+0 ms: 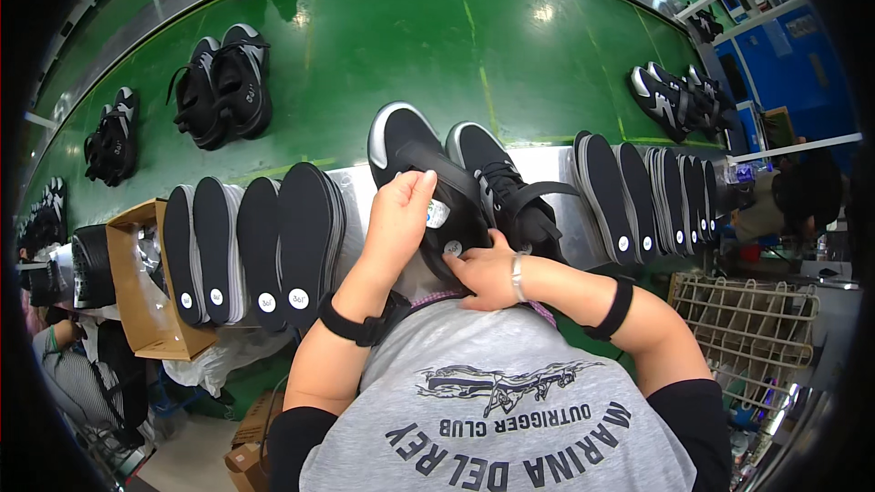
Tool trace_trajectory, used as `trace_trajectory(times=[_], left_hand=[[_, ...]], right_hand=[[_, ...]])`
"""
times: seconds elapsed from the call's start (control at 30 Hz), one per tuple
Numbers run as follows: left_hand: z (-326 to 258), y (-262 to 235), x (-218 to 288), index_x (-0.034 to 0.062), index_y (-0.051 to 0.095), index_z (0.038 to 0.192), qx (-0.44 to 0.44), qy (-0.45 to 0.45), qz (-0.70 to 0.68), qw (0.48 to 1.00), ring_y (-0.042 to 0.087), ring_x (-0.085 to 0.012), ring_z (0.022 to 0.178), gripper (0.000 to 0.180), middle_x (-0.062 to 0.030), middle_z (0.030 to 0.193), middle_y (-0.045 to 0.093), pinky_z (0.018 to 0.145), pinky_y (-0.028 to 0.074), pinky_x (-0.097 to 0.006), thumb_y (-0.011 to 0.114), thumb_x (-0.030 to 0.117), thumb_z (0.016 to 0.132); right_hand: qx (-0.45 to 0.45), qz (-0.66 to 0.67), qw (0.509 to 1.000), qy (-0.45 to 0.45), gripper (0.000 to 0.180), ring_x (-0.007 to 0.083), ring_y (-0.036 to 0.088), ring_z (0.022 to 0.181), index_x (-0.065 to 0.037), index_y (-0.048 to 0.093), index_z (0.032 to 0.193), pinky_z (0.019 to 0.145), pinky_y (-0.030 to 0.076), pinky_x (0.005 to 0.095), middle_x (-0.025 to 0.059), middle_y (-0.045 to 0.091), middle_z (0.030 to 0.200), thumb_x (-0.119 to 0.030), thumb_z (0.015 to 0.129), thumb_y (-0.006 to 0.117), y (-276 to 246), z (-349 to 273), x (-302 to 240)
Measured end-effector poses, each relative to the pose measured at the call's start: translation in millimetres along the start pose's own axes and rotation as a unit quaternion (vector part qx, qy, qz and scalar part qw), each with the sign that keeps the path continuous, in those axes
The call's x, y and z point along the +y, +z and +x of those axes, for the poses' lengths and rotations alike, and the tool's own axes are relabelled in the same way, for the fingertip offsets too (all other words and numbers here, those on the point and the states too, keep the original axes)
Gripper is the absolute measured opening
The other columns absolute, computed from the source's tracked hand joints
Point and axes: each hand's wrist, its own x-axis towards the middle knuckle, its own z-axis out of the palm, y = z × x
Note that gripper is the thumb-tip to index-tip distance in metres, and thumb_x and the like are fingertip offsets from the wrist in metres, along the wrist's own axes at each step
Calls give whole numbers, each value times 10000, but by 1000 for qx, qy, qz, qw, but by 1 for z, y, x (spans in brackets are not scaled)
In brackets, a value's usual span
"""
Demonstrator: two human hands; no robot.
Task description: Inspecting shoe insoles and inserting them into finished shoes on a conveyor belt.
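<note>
Directly in front of me, a black shoe (398,128) with a silver toe points away, its heel toward my body. My left hand (398,223) is closed at the shoe's opening, seemingly gripping its strap or tongue; the fingertips are partly hidden. My right hand (486,275) holds the heel end, fingers at the collar beside a round white sticker (453,247) on the insole inside. To the right stands the matching shoe (474,148), with laces and a loose strap (545,189) sticking out sideways.
Stacked black insoles (310,228) stand at my left, beside an open cardboard box (173,342). More insoles (599,187) line the right. Shoe pairs, including one at left (239,91) and another at right (661,100), sit on the green surface (392,27). A wire basket (743,319) is at lower right.
</note>
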Motion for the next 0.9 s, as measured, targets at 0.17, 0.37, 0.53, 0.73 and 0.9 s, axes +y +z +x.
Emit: trace_trajectory(times=[0.17,0.37,0.53,0.73,0.9], left_hand=[[-26,3,18,2,505,684,-24,-35,29,999,332,-36,540,265,43,553,396,477,301,-214,487,192,868],[-31,17,33,-28,516,723,-23,25,81,996,356,-96,477,234,-64,518,445,448,329,-258,510,169,848],[-28,20,29,-29,516,720,-28,43,98,994,363,-99,476,229,-62,518,443,450,333,-259,514,162,846],[-19,19,21,-31,521,726,-21,22,72,997,363,-85,493,254,-36,516,432,456,337,-256,503,187,855],[-7,20,7,-29,535,742,-8,8,65,998,389,-80,506,275,-37,518,440,476,353,-256,496,217,859]], right_hand=[[296,335,883,-140,336,198,553,905,-2,478,1109,852,360,388,137,603,944,-153,812,508,-7,-78,23],[502,462,729,62,158,103,565,759,25,558,944,686,440,228,70,623,819,-49,828,481,31,-98,67],[480,477,733,69,150,121,581,812,19,559,939,723,444,238,80,615,856,-27,814,489,64,-82,83],[525,397,749,84,140,192,592,759,-9,578,904,694,450,267,104,611,808,-24,778,519,65,-72,82],[594,146,791,16,112,264,545,683,-49,584,800,623,430,334,89,575,737,-50,689,590,37,-74,52]])
